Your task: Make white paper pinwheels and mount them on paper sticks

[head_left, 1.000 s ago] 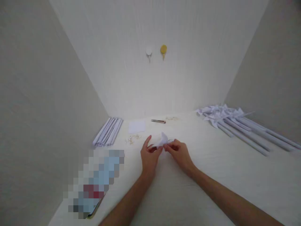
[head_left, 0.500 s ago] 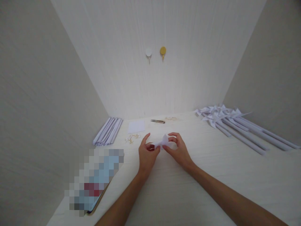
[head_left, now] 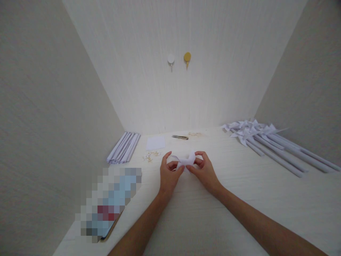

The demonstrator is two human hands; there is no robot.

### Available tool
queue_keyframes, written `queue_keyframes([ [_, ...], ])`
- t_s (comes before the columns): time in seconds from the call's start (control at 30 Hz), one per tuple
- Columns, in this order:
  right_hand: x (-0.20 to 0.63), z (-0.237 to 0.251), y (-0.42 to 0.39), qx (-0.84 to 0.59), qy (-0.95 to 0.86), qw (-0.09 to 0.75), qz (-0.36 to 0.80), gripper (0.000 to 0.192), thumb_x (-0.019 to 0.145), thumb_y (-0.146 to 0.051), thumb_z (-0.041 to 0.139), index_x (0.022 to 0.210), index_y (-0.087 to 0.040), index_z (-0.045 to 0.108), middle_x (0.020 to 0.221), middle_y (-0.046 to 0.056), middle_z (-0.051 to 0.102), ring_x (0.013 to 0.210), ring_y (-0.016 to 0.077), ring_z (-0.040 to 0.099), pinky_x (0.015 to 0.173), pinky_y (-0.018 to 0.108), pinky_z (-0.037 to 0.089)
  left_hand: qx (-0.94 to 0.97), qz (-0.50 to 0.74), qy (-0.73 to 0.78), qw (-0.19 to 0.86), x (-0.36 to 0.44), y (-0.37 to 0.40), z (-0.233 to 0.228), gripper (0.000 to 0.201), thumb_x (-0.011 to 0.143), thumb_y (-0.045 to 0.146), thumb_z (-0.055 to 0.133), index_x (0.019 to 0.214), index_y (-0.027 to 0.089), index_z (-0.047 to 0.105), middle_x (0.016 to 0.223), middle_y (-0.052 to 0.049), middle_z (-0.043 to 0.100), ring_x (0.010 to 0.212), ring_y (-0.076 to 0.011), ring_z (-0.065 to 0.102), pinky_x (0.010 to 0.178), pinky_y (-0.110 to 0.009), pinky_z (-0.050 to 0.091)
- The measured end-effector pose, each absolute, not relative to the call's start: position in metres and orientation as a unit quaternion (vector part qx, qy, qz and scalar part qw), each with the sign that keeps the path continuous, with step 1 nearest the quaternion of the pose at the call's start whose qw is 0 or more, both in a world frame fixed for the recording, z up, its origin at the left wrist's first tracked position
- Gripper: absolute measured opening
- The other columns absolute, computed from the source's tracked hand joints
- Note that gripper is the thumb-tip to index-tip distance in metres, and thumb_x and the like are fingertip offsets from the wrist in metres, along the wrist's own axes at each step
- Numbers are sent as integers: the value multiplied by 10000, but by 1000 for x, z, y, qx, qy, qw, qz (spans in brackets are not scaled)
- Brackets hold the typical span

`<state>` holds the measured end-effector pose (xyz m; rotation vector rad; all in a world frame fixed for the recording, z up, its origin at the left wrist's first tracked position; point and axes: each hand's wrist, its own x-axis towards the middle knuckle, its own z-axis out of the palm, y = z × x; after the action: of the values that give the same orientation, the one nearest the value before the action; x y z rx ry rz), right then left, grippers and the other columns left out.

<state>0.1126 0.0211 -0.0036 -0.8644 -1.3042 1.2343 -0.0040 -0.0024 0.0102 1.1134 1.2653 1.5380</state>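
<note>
Between my two hands is a small white paper pinwheel (head_left: 187,161), its corners curled up. My left hand (head_left: 169,174) pinches its left side with thumb and fingers. On the other side, my right hand (head_left: 204,171) grips the paper's right part, thumb at the near edge. The fingers behind the paper are partly hidden. Just beyond my left hand lie several short cotton-swab-like pieces (head_left: 151,155). A flat white paper square (head_left: 155,143) rests behind them, and thread snips (head_left: 180,137) lie farther back.
Rolled paper sticks (head_left: 124,147) are stacked at the left. Finished paper pinwheels on sticks (head_left: 277,147) lie heaped at the right. A blurred-out phone-like device (head_left: 114,202) sits at the near left. Small scraps (head_left: 195,134) lie by the back wall, which carries two hooks (head_left: 187,57).
The paper between my hands has opened out, with a curled flap now raised on the left as well as the right. Both hands stay close together; the view has shifted slightly.
</note>
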Motion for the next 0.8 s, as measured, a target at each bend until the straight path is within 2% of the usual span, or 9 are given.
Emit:
queue_keyframes([
  [0.13,112,-4,22,-356,-519,557,542,418,578,-190,620,863,-240,317,603,-73,544,551,115,532,516,233,407,402,611,497,467,-4,-1,8,572,558,139,616,1071,147,364,592,24,606,542,-95,560,559,-202,425],
  [0.47,113,-3,21,-348,-507,583,530,426,557,-216,664,869,-246,375,619,-66,548,595,114,529,541,226,409,383,634,471,479,-3,0,7,515,535,133,633,986,176,389,579,32,605,533,-99,558,534,-200,413],
  [0.53,115,-3,23,-360,-477,609,521,348,576,-270,653,835,-236,422,638,-56,545,606,111,527,562,231,411,373,638,454,498,-5,1,7,507,526,145,642,967,176,395,567,40,598,516,-90,545,526,-194,404],
  [0.6,119,-4,25,-391,-451,636,490,164,668,-341,559,709,-210,468,644,-30,547,626,111,522,604,243,414,368,628,421,541,-8,2,7,499,512,159,657,943,179,407,557,46,593,492,-79,528,518,-189,393],
  [0.67,126,-6,27,-435,-441,641,453,169,685,-338,532,611,-198,475,608,-23,521,595,111,502,584,240,409,370,599,380,600,-11,2,8,500,487,168,680,919,184,427,563,43,596,472,-70,515,508,-184,382],
  [0.8,135,-8,34,-473,-474,614,418,128,662,-308,535,619,-188,519,592,-1,520,566,130,493,524,247,394,390,501,317,704,-16,-1,13,496,432,174,726,867,174,487,564,25,599,454,-69,510,480,-172,363],
])
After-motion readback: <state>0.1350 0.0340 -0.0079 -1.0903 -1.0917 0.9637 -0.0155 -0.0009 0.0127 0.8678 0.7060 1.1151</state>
